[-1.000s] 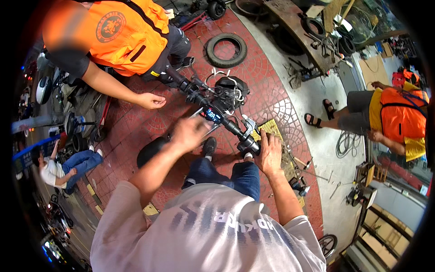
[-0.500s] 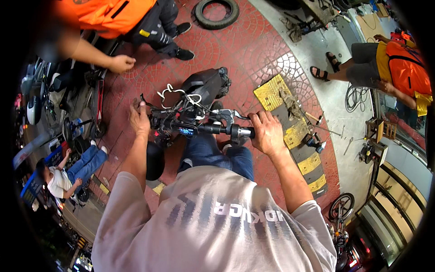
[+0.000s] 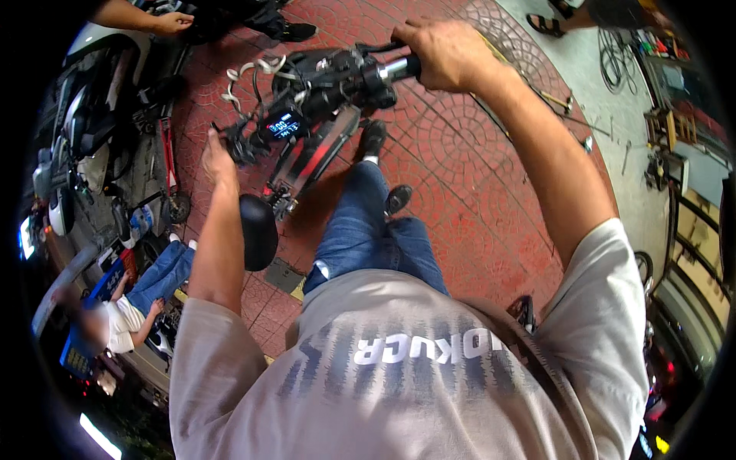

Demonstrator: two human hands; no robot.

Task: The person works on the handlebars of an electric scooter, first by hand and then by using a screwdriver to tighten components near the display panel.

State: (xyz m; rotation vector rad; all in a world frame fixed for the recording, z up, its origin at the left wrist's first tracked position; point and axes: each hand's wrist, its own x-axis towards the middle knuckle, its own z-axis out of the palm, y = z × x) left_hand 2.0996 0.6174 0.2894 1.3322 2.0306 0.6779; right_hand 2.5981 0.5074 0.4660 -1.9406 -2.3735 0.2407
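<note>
Parked two-wheelers (image 3: 100, 138) stand left of the left hand (image 3: 220, 162), with a black saddle (image 3: 258, 234) just nearer the body. The handlebar (image 3: 331, 97) lies between both hands, the right hand (image 3: 451, 57) curled round its end; I cannot tell how firmly the left holds. Red paving (image 3: 475, 199) runs below the right hand to a grey floor (image 3: 567, 57) farther right

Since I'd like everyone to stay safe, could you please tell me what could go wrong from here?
1. The display is lit, so power may be on; the right hand, gripping the handlebar, could nudge a control.
2. The loose-looking white cable might snag if the handlebar turns.
3. The forward shoe is near the red-striped frame and could be bumped.
</note>
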